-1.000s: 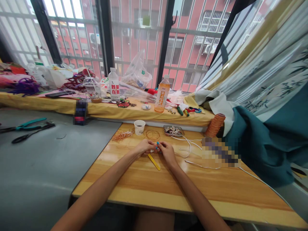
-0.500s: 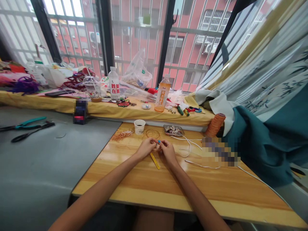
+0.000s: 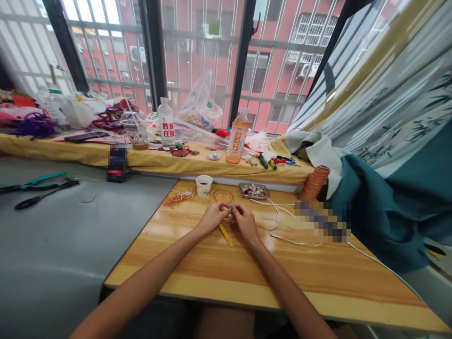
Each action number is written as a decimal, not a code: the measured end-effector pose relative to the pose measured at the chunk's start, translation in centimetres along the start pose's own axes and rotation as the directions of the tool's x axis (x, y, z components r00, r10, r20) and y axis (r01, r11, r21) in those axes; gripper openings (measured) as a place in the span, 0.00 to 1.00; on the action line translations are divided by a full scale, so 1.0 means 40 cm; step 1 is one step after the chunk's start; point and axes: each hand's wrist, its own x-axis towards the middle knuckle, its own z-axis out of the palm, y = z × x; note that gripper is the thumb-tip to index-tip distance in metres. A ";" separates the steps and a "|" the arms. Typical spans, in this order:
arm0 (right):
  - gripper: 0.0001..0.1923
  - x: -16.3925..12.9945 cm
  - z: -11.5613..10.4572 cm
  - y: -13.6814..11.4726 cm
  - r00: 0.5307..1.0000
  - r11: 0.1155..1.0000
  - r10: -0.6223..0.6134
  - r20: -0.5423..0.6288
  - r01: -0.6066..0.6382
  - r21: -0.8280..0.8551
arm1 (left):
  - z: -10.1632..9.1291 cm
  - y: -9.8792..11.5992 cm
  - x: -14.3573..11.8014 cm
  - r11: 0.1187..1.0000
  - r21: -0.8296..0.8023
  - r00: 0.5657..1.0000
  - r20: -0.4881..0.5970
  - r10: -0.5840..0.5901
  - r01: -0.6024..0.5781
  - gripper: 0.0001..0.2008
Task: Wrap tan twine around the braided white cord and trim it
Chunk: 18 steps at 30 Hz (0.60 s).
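My left hand [image 3: 213, 216] and my right hand [image 3: 245, 221] meet over the wooden table [image 3: 197, 263], fingertips pinched close together. Between them is a small beaded piece [image 3: 230, 214], with whitish and reddish bits; most of it is hidden by the fingers. A small blue spot shows at my right fingertips; I cannot tell whether it is a bead or a nail. Just below the hands lies a narrow yellow strip-like tool [image 3: 226, 236], its upper end partly covered. Beyond them rests a loose coil of thin orange-brown cord [image 3: 223, 195].
A paper cup [image 3: 204, 186] with dark contents, an orange thread bundle [image 3: 178, 198] and a tray of small pieces [image 3: 253, 190] stand at the table's back. White cords [image 3: 277, 214] and an orange spool [image 3: 315, 182] are right. Bottles, including an orange drink [image 3: 237, 137], crowd the sill.
The fingers have shifted slightly, and more of the small beaded piece shows between them. Both hands stay in nearly the same place; the whole view has moved very little.
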 end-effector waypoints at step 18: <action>0.08 -0.017 -0.004 -0.030 0.950 0.866 -0.312 0.018 0.292 -0.405 | 0.002 0.032 -0.014 0.916 -0.366 0.986 0.081 -0.145 0.165 0.12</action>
